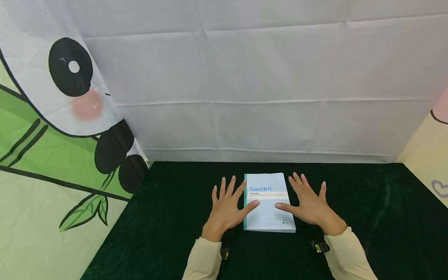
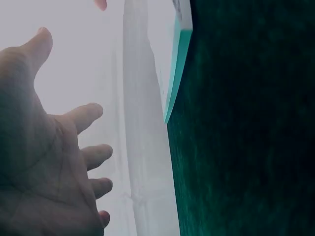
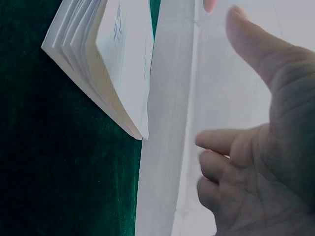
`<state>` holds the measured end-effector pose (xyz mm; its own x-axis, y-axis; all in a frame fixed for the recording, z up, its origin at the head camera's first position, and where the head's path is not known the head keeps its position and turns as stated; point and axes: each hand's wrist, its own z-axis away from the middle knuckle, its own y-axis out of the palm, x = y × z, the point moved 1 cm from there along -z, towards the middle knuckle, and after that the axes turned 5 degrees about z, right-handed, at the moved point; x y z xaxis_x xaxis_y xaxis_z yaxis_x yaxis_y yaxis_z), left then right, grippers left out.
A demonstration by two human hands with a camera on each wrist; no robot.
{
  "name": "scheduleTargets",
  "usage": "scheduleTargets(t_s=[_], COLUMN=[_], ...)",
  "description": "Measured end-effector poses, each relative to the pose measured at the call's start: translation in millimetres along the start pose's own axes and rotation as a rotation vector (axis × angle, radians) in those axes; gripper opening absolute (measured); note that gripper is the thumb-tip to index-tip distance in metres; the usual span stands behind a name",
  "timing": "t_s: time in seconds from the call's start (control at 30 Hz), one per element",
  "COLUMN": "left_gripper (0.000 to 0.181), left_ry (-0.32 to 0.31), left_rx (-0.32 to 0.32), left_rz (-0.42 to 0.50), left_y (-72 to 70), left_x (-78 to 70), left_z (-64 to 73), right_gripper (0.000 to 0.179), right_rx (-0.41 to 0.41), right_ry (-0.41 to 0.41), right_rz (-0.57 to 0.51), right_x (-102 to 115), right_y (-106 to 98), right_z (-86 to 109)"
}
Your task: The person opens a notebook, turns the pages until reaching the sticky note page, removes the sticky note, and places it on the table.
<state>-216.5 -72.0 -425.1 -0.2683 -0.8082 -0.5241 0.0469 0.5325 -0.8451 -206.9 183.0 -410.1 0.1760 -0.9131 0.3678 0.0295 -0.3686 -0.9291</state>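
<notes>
A light blue and white notebook (image 1: 267, 216) marked "Gambit" lies closed on the dark green cloth, with a teal spine along its left side. My left hand (image 1: 226, 208) hovers at its left edge with fingers spread, the thumb over the cover. At the opposite edge my right hand (image 1: 312, 204) is spread too, its thumb over the cover. In the left wrist view the teal spine (image 2: 178, 69) stands apart from the open palm. The right wrist view shows the page edges of the notebook (image 3: 123, 64), slightly fanned, with the hand clear of them. Neither hand holds anything.
Dark green cloth (image 1: 168, 217) covers the table. A creased white sheet (image 1: 266, 77) hangs behind its far edge. To the left is a printed cartoon backdrop (image 1: 70, 128); a cream printed one (image 1: 427, 155) stands on the right. Each wrist wears a small dark device.
</notes>
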Motion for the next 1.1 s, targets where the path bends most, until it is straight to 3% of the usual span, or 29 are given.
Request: scheduleTargets(t_s=[0.23,0.5,0.8,1.1], left_gripper=[0.078,0.076,0.074,0.073], left_ry=[0.056,0.083,0.063,0.079], left_rx=[0.1,0.163,0.274,0.35], left_rz=[-0.003,0.036,0.034,-0.028], left_y=[5.7,12.0,22.4,30.3], left_x=[-3.1,-8.6,-15.1,-21.6], left_z=[-2.6,-5.3,-8.2,-8.8], right_gripper=[0.106,0.107,0.106,0.106], right_rx=[0.072,0.171,0.304,0.368], right_ry=[-0.077,-0.128,-0.106,-0.112], right_rz=[-0.013,-0.051,-0.047,-0.075], right_x=[0.0,-1.2,-3.7,-6.0], right_y=[4.2,7.2,10.5,10.9], right_z=[-1.6,-5.5,-10.7,-14.6])
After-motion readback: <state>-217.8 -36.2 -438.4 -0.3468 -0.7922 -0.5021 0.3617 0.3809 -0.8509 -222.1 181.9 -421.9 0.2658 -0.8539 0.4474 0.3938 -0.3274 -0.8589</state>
